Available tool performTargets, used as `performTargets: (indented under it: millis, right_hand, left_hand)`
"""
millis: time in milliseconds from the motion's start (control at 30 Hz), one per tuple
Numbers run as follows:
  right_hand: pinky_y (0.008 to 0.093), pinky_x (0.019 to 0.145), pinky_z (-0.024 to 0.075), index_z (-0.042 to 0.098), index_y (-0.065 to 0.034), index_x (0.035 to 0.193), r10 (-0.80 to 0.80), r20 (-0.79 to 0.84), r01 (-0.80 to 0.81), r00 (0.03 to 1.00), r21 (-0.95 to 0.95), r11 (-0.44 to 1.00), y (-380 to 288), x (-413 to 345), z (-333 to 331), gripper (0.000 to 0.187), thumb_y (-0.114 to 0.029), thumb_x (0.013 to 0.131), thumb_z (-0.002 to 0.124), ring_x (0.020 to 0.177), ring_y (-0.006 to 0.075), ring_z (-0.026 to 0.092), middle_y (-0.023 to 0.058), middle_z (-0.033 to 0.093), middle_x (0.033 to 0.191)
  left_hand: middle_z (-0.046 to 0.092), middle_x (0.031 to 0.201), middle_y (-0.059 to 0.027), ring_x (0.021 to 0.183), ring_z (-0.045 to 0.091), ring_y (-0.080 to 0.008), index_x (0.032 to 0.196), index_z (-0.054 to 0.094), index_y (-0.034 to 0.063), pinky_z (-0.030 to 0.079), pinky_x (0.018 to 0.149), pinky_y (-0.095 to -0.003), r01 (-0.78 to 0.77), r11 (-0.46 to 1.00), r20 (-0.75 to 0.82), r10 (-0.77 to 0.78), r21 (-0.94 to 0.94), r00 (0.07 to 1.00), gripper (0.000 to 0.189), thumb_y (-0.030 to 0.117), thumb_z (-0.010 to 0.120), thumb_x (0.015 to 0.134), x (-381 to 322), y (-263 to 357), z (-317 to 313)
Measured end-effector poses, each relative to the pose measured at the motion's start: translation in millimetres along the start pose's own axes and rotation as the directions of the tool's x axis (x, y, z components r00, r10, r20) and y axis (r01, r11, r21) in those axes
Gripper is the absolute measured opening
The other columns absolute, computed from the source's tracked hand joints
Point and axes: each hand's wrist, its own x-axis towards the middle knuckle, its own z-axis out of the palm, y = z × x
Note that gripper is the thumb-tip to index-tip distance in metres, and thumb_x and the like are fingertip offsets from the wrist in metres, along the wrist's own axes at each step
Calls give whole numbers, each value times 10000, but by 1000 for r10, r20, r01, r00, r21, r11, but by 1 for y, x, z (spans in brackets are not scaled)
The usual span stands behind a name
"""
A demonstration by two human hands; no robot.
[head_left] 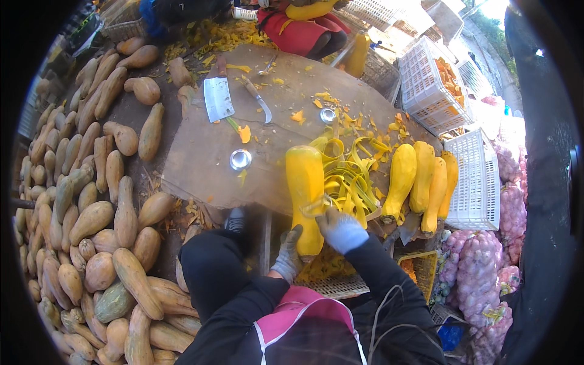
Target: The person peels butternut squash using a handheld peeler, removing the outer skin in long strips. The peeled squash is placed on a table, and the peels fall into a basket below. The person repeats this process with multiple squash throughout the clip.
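Observation:
A large peeled butternut-type squash (305,175), bright yellow, stands tilted at the near edge of the work board (205,169). My left hand (288,252), in a grey-white glove, grips its lower end. In my gloved right hand (340,227) is a peeler (314,208), blurred, against the squash's right side. Long curled peel strips (353,182) lie heaped just beyond my right hand. Several peeled squashes (399,175) rest side by side to the right of that heap. Below the squash, peelings fill a crate (340,288).
A cleaver (219,98), a curved knife (259,101) and two round metal objects (240,159) lie on the board. Unpeeled squashes (125,210) cover the ground at left. White plastic crates (472,178) and mesh sacks (479,260) stand at right. Another person (299,27) sits across the board.

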Motion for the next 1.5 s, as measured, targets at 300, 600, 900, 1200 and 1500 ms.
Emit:
performTargets:
  millis: [300, 600, 900, 1200, 1500]
  right_hand:
    - [482, 802, 552, 626, -3, 1073, -217, 120, 223, 969, -41, 974, 41, -69, -23, 267, -251, 1015, 547, 898, 429, 668, 206, 649, 1034]
    - [579, 784, 507, 586, -16, 1116, 100, 218, -126, 971, 108, 986, 35, -143, 62, 364, -360, 1022, 516, 859, 497, 669, 320, 668, 868]
    - [552, 767, 538, 572, -32, 1068, 99, -107, -95, 989, 39, 995, -2, -80, 54, 378, -403, 1006, 545, 860, 463, 687, 262, 699, 890]
    - [582, 755, 518, 582, -5, 1046, 180, -149, -143, 972, 225, 964, 19, -130, 67, 398, -400, 1007, 550, 828, 475, 679, 293, 684, 840]
    - [565, 897, 505, 606, -38, 1168, 297, 127, -322, 946, 271, 907, 61, -173, 129, 475, -481, 1015, 535, 1022, 492, 663, 325, 684, 1059]
  left_hand:
    - [671, 1337, -102, 1190, 656, -288, 1426, 561, 113, 546, 1014, -463, 111, 963, -29, -122, -245, 992, 626, 488, 704, 945, -10, 11, 21]
    - [666, 1335, -123, 1215, 637, -319, 1420, 565, 96, 493, 1091, -488, 117, 980, -18, -122, -159, 992, 647, 477, 729, 924, -12, 4, 22]
    - [672, 1308, -138, 1143, 667, -310, 1392, 580, 80, 584, 937, -457, 279, 934, 240, -224, -225, 945, 614, 459, 729, 934, 6, 11, 1]
    - [677, 1306, -109, 1176, 656, -299, 1403, 565, 90, 542, 1016, -466, 123, 982, 1, -124, -146, 992, 606, 366, 788, 912, -13, 11, 42]
    - [702, 1230, -89, 1080, 685, -276, 1366, 581, 101, 575, 888, -419, 89, 993, -63, -84, 82, 995, 550, 370, 772, 926, -3, 15, 12]
